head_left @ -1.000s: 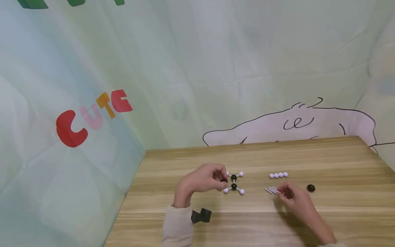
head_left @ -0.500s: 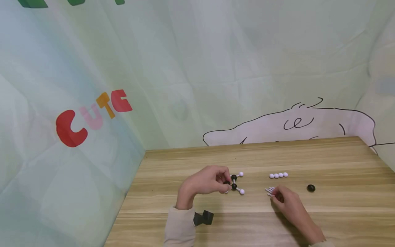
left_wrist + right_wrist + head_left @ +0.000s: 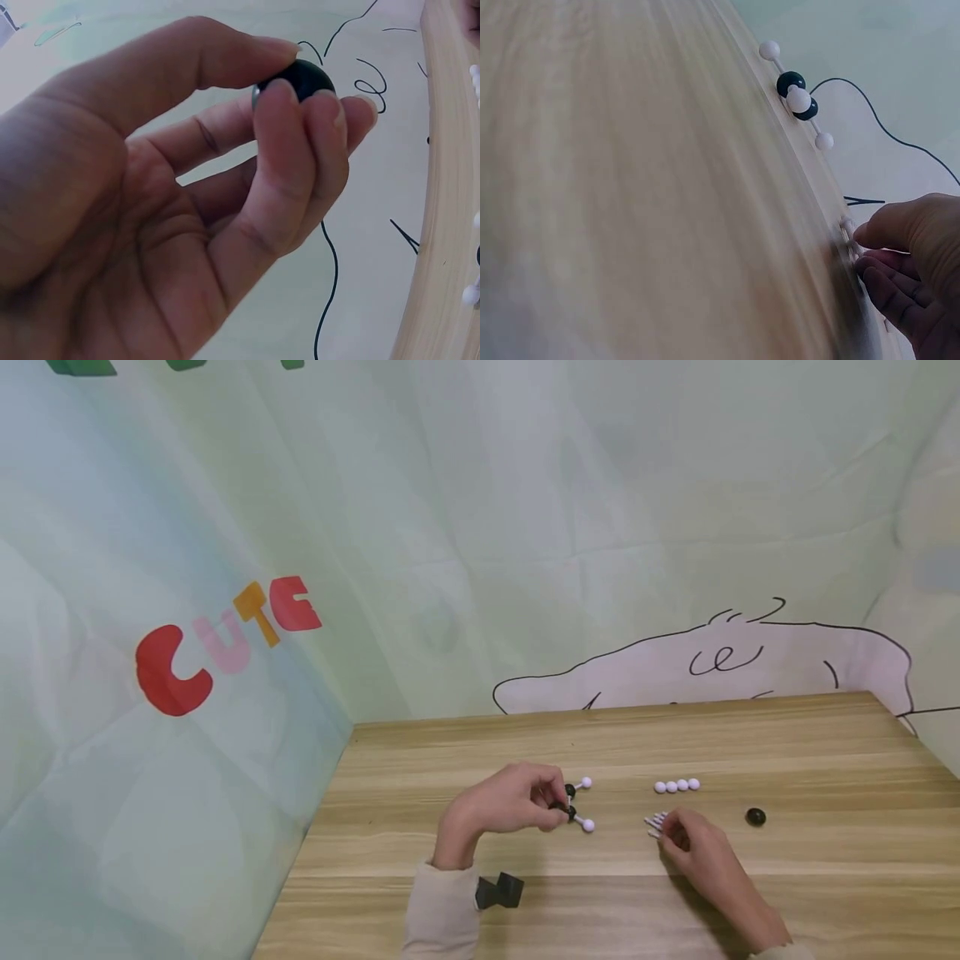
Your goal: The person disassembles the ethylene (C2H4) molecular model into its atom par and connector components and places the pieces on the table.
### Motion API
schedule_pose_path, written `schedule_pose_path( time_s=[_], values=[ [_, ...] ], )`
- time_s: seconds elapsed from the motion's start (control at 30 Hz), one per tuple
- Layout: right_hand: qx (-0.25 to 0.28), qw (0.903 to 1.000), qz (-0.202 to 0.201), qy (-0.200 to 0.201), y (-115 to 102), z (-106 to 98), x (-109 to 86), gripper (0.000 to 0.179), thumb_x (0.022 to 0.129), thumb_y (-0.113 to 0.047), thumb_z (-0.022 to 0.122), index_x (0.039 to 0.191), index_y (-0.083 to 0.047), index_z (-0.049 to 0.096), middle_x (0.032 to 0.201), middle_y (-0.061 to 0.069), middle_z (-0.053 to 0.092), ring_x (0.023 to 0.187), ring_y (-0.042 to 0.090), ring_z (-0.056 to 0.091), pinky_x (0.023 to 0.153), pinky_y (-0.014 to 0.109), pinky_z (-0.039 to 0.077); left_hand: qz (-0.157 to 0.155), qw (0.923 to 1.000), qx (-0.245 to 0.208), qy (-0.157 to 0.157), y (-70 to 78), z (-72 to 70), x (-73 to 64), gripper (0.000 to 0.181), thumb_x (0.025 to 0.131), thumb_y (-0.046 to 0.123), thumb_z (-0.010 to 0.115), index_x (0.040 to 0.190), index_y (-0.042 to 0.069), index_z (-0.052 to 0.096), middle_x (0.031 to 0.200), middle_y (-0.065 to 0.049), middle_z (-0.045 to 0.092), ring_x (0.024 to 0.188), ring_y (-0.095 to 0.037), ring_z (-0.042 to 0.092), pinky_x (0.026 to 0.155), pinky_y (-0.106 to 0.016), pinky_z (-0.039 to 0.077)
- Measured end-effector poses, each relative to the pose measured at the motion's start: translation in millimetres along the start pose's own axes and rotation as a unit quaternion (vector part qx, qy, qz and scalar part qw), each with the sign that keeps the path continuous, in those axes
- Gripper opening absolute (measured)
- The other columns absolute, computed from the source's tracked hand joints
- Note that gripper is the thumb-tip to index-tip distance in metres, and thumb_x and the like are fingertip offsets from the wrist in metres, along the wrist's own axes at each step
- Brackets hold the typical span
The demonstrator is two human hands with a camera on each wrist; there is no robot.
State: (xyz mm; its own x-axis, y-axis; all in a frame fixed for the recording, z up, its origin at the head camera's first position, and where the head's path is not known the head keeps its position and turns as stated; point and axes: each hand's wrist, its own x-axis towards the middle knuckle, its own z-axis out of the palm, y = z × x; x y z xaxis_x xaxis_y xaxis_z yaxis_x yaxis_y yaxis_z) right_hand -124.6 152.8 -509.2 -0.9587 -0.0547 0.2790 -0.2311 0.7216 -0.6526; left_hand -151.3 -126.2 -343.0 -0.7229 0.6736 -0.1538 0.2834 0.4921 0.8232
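Note:
Thumb and fingertips of my left hand [image 3: 506, 802] pinch a black ball [image 3: 300, 77], best seen in the left wrist view. In the head view this hand overlaps the left part of a ball-and-stick model [image 3: 791, 84]. The model joins two black balls with white balls on short white sticks. My right hand [image 3: 705, 856] reaches down to several loose white sticks [image 3: 653, 822], thumb and fingertips curled right at their ends. I cannot tell whether a stick is pinched there.
Just behind the sticks, several white balls [image 3: 677, 786] lie in a row on the wooden table [image 3: 420, 747]. Another black ball [image 3: 756, 817] rests to the right. A printed cloth backdrop [image 3: 480, 568] stands along the table's back and left edges.
The left hand has slid right with its black ball, covering more of the model. The right hand moved left onto the sticks, then stayed nearly still.

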Motion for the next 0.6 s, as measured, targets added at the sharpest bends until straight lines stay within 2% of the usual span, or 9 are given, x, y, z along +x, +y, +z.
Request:
schedule_pose_path(
  time_s=[0.17, 0.33, 0.47, 0.6],
  values=[
    [0.000, 0.9999, -0.010, 0.008, 1.6, -1.0, -0.8, 0.019, 0.074, 0.004, 0.073, 0.083, -0.008, 0.061, 0.075, -0.002, 0.058, 0.067, 0.002, 0.050, 0.058, 0.021, 0.047, 0.008, 0.9999, 0.009, 0.004, 0.1, 4.2, 3.9, 0.008, 0.085, 0.006, 0.067, 0.093, 0.007, 0.064, 0.084, 0.002, 0.066, 0.073, -0.006, 0.058, 0.064, -0.017, 0.046],
    [0.000, 1.0000, 0.001, 0.004, 0.3, -5.7, -0.6, 0.015, 0.077, 0.000, 0.072, 0.084, -0.008, 0.061, 0.075, -0.002, 0.059, 0.069, 0.004, 0.051, 0.060, 0.022, 0.047, 0.012, 0.9998, 0.014, 0.012, 2.5, 10.4, 10.1, 0.012, 0.084, 0.003, 0.069, 0.095, 0.005, 0.063, 0.089, -0.001, 0.066, 0.073, -0.005, 0.056, 0.063, -0.017, 0.045],
    [0.006, 0.9999, 0.015, 0.000, -3.0, -15.1, -0.2, 0.011, 0.081, -0.002, 0.069, 0.090, -0.005, 0.063, 0.079, 0.001, 0.061, 0.071, 0.006, 0.054, 0.062, 0.023, 0.049, 0.017, 0.9991, 0.034, 0.020, 2.4, 20.9, 21.1, 0.014, 0.084, 0.006, 0.070, 0.096, 0.006, 0.062, 0.089, 0.000, 0.066, 0.072, -0.003, 0.056, 0.064, -0.016, 0.046],
    [0.013, 0.9996, 0.001, 0.026, -8.5, -31.2, -0.3, 0.011, 0.083, -0.003, 0.068, 0.093, -0.002, 0.064, 0.081, 0.003, 0.063, 0.070, 0.002, 0.054, 0.061, 0.022, 0.050, 0.033, 0.9978, 0.047, 0.034, 1.6, 33.6, 35.5, 0.015, 0.086, 0.007, 0.070, 0.098, 0.007, 0.062, 0.088, 0.001, 0.065, 0.073, 0.000, 0.057, 0.065, -0.016, 0.048]
  ],
)
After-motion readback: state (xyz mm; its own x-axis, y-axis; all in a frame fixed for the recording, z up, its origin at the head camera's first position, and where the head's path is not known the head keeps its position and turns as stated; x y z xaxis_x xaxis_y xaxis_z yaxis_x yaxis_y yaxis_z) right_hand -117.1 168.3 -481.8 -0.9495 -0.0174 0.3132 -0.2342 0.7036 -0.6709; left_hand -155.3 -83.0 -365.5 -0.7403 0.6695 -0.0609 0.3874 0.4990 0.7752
